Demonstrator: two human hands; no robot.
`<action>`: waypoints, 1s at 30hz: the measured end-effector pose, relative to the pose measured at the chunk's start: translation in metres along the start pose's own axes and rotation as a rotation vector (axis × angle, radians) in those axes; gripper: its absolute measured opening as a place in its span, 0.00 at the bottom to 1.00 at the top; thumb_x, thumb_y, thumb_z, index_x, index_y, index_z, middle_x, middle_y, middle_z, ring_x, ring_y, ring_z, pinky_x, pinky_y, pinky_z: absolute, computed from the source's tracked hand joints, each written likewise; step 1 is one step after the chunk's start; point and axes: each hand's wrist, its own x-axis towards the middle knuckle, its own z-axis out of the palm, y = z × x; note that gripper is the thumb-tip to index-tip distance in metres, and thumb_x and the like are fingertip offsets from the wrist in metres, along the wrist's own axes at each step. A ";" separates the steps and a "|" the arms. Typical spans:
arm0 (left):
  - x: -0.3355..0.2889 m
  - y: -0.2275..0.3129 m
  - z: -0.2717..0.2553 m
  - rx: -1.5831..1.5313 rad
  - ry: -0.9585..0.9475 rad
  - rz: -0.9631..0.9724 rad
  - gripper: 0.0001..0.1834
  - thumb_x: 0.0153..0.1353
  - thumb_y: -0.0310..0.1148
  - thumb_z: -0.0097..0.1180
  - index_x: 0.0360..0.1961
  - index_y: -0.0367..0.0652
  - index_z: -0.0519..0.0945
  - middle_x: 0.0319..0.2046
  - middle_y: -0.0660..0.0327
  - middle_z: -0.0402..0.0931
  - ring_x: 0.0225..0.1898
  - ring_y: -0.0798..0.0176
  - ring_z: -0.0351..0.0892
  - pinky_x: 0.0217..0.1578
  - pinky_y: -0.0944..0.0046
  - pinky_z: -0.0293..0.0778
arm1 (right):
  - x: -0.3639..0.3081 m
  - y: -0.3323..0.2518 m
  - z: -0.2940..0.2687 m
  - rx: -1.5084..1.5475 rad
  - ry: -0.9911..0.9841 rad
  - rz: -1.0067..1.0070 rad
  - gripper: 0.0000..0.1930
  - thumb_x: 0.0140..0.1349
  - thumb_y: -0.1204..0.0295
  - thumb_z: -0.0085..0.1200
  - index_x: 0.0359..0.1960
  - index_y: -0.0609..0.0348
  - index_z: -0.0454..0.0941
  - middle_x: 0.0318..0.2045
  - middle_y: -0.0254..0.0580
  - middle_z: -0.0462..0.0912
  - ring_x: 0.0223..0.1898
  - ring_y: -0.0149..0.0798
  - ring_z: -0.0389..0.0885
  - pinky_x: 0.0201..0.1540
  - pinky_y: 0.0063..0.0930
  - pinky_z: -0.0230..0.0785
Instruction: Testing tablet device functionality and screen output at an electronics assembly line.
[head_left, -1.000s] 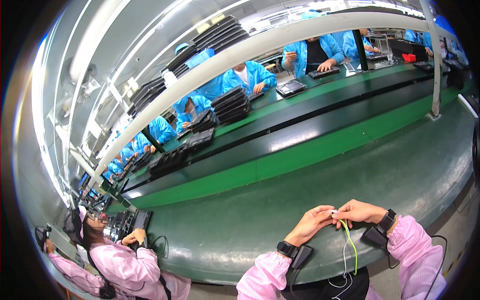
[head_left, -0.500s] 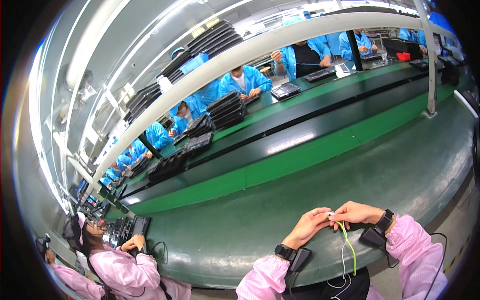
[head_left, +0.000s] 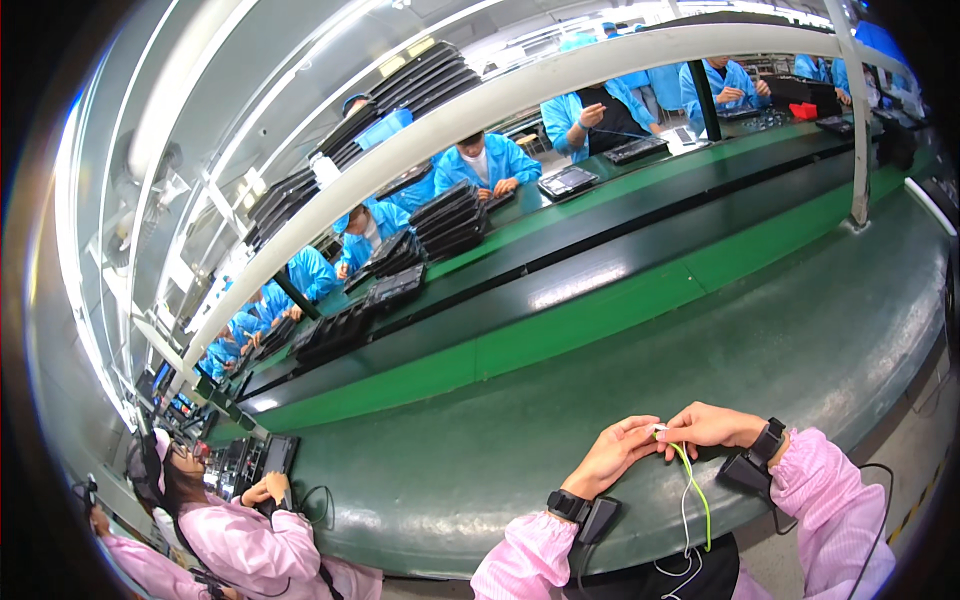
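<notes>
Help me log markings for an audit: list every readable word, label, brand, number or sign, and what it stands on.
None readable.
The yellow-green cable and white cable show no legible text; any on the left wristband or distant flat device is too small to read.

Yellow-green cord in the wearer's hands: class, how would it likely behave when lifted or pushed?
The yellow-green cord is probably floppy, since its lower length hangs below the left hand and right hand. It looks light, being thin along its visible length. Pushed, it would likely bend rather than tip, though its smooth curve may hint at slight springiness.
</notes>
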 end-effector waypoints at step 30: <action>0.000 0.000 0.000 0.002 0.004 -0.004 0.14 0.62 0.30 0.46 0.47 0.34 0.68 0.44 0.55 0.71 0.47 0.62 0.71 0.54 0.63 0.66 | 0.001 0.001 0.000 -0.007 0.000 -0.008 0.16 0.62 0.61 0.46 0.33 0.64 0.79 0.24 0.34 0.80 0.18 0.22 0.69 0.22 0.14 0.63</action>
